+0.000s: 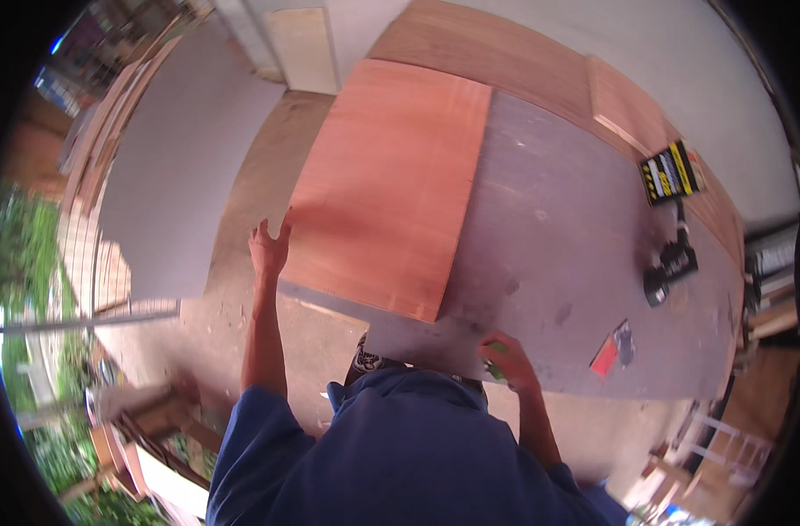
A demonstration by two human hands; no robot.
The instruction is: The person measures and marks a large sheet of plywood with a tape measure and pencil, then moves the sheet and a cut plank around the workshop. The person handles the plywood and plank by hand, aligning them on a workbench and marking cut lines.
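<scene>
Left hand (270,252) beside the reddish wooden panel (387,188), right hand (514,364) holding a green object (494,360).
Watching remotely, I see the left fingers spread and nearer, contact unclear; the panel lies just right of them, upper centre of the frame, long axis running up-frame, flat, faintly grained. Lower centre, the right fingers curl around the green object.

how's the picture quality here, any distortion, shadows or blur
In the head view, the fisheye lens bows the table edges and blackens the corners; a soft dark patch shades the wood panel near the left hand; the greenery at the left rim is bright and soft; the right hand looks slightly blurred.
</scene>
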